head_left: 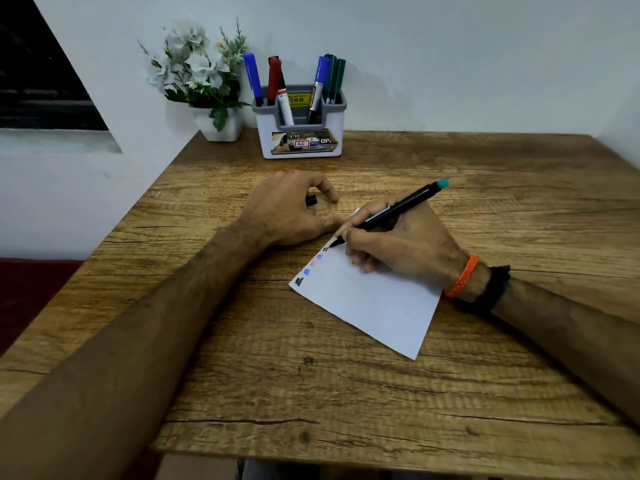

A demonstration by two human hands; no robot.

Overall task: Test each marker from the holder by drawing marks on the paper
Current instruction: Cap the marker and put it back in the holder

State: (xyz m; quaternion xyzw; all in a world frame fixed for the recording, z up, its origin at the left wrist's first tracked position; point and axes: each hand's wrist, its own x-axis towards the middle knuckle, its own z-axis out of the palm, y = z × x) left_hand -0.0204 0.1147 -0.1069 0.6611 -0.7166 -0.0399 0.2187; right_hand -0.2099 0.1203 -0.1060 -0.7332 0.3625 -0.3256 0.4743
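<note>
Wood-grain table (346, 393), one, against a pale wall.

Paper (374, 303): white sheet, lying flat and skewed on the table near its middle; a short column of small marks (dark, blue, reddish) runs along its left edge.

Right hand (398, 244): rests on the upper part of the paper, fingers curled round a black marker (391, 211) with a teal end; the tip touches the paper at the top of the column of marks. Orange band (462, 277) and dark band on that wrist.

Left hand (291, 209): lies on the table just beside the paper's upper corner, fingers curled, pinching a small black cap (311, 200).

Holder (299, 121): white and grey, upright at the far edge of the table, well apart from the paper; holds blue, red, green and white-barrelled markers, standing or leaning in its compartments.

Flower pot (221, 124): white, with pale flowers, just left of the holder.
</note>
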